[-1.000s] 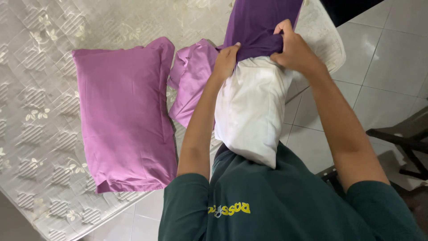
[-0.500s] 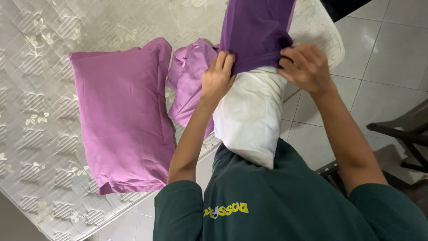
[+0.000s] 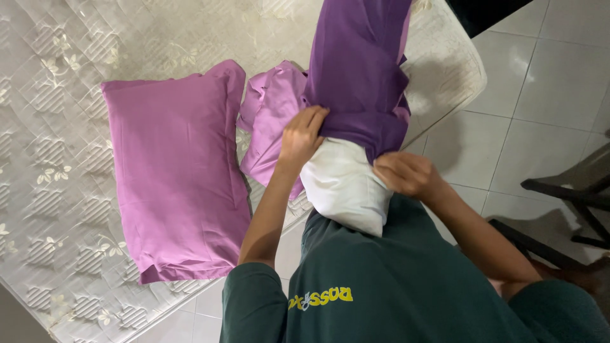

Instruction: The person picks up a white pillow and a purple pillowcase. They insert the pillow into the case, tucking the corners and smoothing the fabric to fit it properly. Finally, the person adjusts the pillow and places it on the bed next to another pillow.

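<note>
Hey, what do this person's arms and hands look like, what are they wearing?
Both arms are bare from the short sleeves of a dark green T-shirt down. The left hand and right hand wear no gloves; no rings, watch or bracelets show.

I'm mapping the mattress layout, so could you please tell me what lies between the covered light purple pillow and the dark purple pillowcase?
A crumpled light purple cloth lies there, in the head view.

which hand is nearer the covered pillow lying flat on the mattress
Left. The left hand grips the purple case on the side toward the flat pillow; the right hand grips the case's far side, farther away.
</note>
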